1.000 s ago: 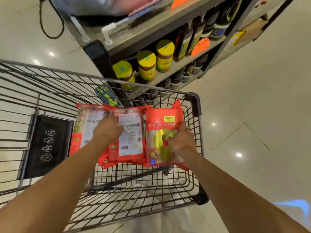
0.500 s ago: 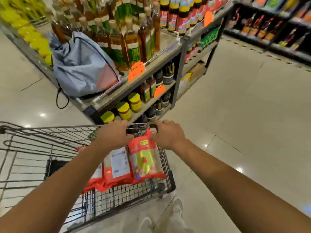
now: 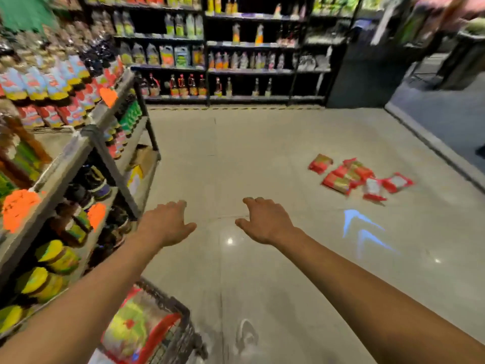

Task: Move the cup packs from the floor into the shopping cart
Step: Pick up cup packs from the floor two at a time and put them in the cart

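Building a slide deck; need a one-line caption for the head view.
Both empty hands, left and right, reach toward red cup packs on the floor; cart holds one.

Red cup packs [image 3: 359, 177] lie scattered flat in a loose cluster on the floor, some overlapping, well apart from the cart. Shopping cart [image 3: 181, 334], dark wire mesh, holds one red-and-yellow pack [image 3: 136, 329] leaning inside its corner.

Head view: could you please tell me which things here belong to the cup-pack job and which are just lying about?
Job:
- red cup packs on the floor
- shopping cart with a pack inside
- left hand, right hand, both empty

Not the job:
- shelf jars
- shelf bottles
- blue floor arrows
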`<act>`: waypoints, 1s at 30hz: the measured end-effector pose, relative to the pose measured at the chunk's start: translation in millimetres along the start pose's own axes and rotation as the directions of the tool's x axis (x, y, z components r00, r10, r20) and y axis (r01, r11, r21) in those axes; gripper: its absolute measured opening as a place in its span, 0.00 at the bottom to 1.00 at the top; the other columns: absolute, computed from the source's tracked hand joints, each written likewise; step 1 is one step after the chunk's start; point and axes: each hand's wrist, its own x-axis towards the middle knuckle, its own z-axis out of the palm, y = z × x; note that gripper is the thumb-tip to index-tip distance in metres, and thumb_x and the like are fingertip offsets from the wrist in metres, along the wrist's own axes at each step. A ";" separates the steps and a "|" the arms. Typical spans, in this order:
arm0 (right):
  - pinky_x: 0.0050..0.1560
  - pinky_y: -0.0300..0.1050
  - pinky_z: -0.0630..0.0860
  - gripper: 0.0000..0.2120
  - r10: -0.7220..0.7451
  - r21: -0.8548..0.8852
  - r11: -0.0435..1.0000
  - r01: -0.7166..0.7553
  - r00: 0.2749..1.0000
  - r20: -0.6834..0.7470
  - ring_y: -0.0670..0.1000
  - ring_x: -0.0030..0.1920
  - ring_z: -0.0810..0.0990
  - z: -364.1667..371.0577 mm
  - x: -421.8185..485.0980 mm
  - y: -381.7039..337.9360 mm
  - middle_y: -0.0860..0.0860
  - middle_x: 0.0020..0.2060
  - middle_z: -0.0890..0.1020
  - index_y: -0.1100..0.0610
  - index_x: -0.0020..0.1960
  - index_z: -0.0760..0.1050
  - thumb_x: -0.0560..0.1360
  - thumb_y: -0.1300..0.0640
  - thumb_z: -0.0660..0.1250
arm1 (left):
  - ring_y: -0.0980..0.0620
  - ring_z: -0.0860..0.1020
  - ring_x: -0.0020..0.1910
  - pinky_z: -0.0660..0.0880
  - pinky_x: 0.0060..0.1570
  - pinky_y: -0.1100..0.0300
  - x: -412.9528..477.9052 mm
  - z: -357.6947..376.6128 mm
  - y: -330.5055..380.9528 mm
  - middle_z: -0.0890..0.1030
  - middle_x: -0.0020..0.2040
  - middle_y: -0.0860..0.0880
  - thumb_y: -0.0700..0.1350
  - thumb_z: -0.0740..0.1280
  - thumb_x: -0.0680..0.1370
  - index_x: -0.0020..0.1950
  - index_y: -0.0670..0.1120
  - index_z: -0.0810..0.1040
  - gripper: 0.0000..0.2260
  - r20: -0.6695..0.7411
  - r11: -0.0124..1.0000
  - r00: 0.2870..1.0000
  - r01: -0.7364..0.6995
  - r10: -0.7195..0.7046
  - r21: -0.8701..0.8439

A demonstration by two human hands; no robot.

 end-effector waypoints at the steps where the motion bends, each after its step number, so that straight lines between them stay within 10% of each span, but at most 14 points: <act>1: 0.70 0.56 0.69 0.32 0.053 -0.001 0.999 -0.053 0.999 -0.009 0.61 0.71 0.72 -5.0 -11.1 23.3 0.58 0.73 0.73 0.54 0.80 0.62 0.82 0.39 0.58 | 0.42 0.72 0.72 0.73 0.67 0.46 6.3 -3.0 25.6 0.72 0.75 0.45 0.63 0.63 0.79 0.80 0.49 0.62 0.33 0.002 0.999 0.999 -0.050 0.050 0.009; 13: 0.68 0.56 0.68 0.33 0.527 0.188 0.838 -0.513 0.849 -0.031 0.62 0.72 0.72 -43.2 -81.3 284.9 0.58 0.72 0.74 0.54 0.80 0.62 0.81 0.38 0.60 | 0.42 0.71 0.73 0.72 0.65 0.47 66.4 -32.3 322.7 0.72 0.75 0.46 0.64 0.62 0.79 0.81 0.50 0.60 0.35 0.111 0.855 0.877 -0.480 0.467 0.197; 30: 0.66 0.55 0.70 0.31 0.657 0.292 0.719 -0.631 0.754 0.013 0.60 0.69 0.75 -86.1 2.6 591.6 0.56 0.69 0.77 0.55 0.77 0.65 0.81 0.38 0.60 | 0.44 0.74 0.69 0.74 0.61 0.48 235.2 -47.0 619.3 0.75 0.72 0.46 0.62 0.64 0.79 0.80 0.49 0.63 0.32 0.118 0.775 0.812 -0.581 0.571 0.249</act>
